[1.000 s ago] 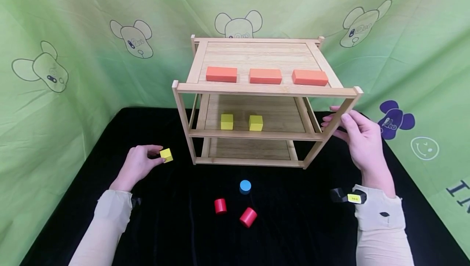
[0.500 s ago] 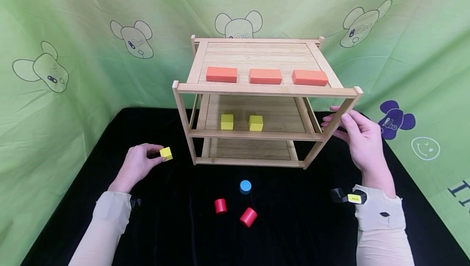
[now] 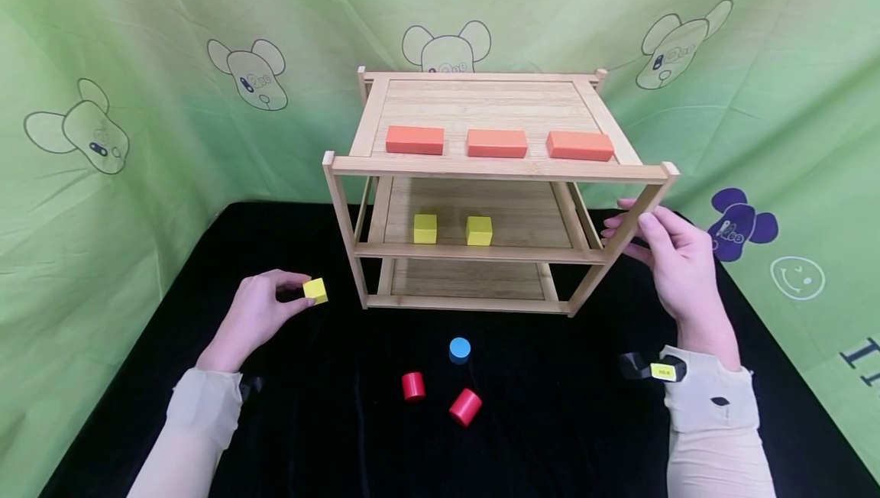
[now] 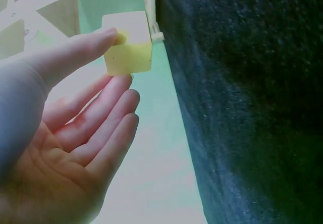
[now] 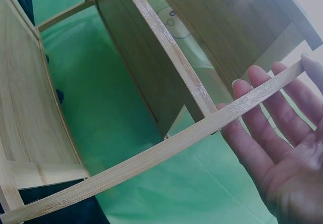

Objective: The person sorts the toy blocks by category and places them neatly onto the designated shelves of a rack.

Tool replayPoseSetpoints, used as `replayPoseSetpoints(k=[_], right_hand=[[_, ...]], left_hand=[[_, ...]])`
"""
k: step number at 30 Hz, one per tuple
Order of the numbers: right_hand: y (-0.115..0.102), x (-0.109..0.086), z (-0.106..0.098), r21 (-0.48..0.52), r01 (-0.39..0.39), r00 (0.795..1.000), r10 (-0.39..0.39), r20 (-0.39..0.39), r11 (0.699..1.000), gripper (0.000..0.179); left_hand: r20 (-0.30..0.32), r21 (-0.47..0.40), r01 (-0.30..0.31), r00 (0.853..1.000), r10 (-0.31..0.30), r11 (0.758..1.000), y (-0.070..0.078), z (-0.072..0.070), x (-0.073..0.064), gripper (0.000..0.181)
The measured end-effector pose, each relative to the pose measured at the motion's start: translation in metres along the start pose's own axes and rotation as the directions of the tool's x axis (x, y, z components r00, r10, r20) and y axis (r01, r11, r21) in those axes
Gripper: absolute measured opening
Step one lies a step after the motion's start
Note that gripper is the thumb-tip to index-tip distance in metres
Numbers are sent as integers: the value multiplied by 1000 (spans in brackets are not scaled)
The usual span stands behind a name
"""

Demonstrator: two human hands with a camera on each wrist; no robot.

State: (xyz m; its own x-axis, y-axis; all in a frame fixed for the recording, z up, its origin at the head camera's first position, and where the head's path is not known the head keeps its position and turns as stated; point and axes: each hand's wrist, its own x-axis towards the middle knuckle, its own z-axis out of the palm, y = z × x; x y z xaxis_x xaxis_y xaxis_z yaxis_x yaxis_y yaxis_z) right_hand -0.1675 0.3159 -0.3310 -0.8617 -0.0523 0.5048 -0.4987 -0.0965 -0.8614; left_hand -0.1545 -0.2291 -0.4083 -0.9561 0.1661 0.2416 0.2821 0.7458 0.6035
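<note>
My left hand pinches a small yellow cube between thumb and fingertips, left of the wooden shelf. In the left wrist view the thumb lies on one face of the cube, and the other fingers extend below it. My right hand holds the shelf's front right post, thumb in front and fingers behind. On the middle tier sit two more yellow cubes, the left cube and the right cube, set apart near the front edge.
Three orange blocks, left block, middle block and right block, lie along the top tier. On the black cloth before the shelf are a blue cylinder and two red cylinders, one red cylinder left of the other red cylinder.
My left hand has shifted slightly to the right with the yellow cube, which has turned a little. My right hand and the shelf have stayed in place.
</note>
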Motion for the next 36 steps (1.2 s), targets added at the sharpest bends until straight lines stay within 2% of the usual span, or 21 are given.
replayPoseSetpoints(k=[7, 17, 26, 36], right_hand=[[1, 1, 0, 6, 5, 1000, -5, 1, 1000, 33], [-1, 1, 0, 13, 9, 1000, -9, 8, 1000, 33], [-2, 1, 2, 15, 8, 1000, -8, 5, 1000, 33], [-1, 1, 1, 23, 8, 1000, -9, 7, 1000, 33]], left_hand=[[42, 3, -15, 999, 15, 1000, 10, -5, -5, 29], [110, 1, -96, 989, 95, 995, 30, -8, -7, 32], [130, -22, -191, 973, 193, 981, 48, -5, -8, 31], [178, -49, -229, 956, 234, 972, 61, 7, -7, 30]])
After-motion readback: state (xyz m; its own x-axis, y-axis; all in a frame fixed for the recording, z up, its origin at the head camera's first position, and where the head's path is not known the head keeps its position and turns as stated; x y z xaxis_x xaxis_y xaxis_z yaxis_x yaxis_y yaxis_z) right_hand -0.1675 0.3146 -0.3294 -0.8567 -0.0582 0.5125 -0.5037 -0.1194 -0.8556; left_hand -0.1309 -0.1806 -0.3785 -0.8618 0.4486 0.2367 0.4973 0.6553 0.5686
